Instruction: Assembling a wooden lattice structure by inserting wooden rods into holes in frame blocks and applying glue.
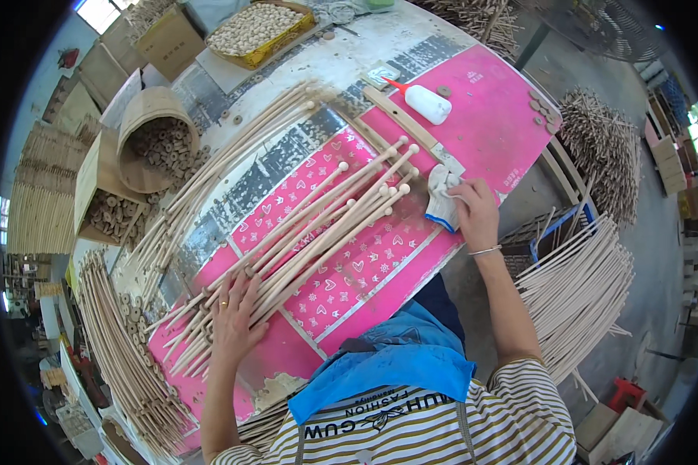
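Observation:
A loose bundle of wooden sticks with round ball ends (326,221) lies slanting across the pink patterned table covering. My left hand (239,314) rests on the lower left part of these sticks, its fingers stretched over them and the thumb apart. A ring shows on one finger. At the ball-end side, my right hand (477,209) pinches a crumpled white glove with a blue cuff (442,198) close to the table's right edge. Several balls sit just left of the glove. The right fingertips are partly hidden by the cloth.
Beyond the glove lie a wooden strip (403,116) and a white glue bottle with a red tip (428,105). More sticks (233,159) lie farther left, beside a tub of wooden rings (159,101). A yellow tray of balls (312,22) stands at the back. Stick bundles (578,298) stand right.

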`<action>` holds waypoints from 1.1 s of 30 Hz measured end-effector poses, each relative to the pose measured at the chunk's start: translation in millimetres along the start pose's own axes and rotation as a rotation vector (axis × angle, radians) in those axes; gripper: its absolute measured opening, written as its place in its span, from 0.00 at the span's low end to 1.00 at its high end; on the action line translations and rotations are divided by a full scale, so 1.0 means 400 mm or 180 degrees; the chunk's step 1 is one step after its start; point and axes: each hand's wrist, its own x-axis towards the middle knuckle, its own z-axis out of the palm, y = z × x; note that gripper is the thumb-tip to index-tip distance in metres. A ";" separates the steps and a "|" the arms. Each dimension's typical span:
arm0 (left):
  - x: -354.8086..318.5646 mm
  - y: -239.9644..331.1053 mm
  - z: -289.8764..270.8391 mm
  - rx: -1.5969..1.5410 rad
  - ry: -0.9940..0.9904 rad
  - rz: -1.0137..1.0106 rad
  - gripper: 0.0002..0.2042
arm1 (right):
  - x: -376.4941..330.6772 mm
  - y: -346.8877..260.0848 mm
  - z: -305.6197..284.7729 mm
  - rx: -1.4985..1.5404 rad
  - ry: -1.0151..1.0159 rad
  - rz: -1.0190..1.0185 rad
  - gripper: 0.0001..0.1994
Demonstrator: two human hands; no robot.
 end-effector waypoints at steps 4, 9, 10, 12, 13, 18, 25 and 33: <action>0.004 -0.022 0.046 0.0105 0.0194 0.0204 0.46 | 0.033 0.032 -0.094 -0.0063 0.0437 -0.0262 0.10; 0.000 0.024 0.086 0.0226 0.0621 -0.0216 0.40 | 0.093 0.042 -0.163 -0.0372 0.0724 -0.0245 0.11; -0.001 0.019 0.084 0.0188 0.0628 -0.0192 0.39 | 0.099 0.027 -0.159 -0.0676 0.0806 -0.0362 0.12; -0.004 0.023 0.071 0.0098 0.0790 -0.0181 0.36 | 0.085 0.006 -0.124 0.0141 0.0575 -0.0213 0.12; -0.002 0.027 0.059 0.0107 0.0792 -0.0208 0.36 | 0.070 -0.025 -0.105 0.0331 0.0511 -0.0194 0.11; -0.018 0.035 0.037 0.0340 0.0871 -0.0333 0.31 | 0.008 -0.135 -0.011 0.1073 0.0035 -0.0244 0.09; -0.103 0.118 -0.007 0.0385 0.1097 -0.0115 0.29 | -0.042 -0.108 -0.016 0.1432 0.0180 0.0280 0.07; -0.163 0.177 0.085 -0.0577 0.0381 -0.0080 0.32 | -0.105 -0.054 -0.043 0.1213 0.0293 0.0790 0.06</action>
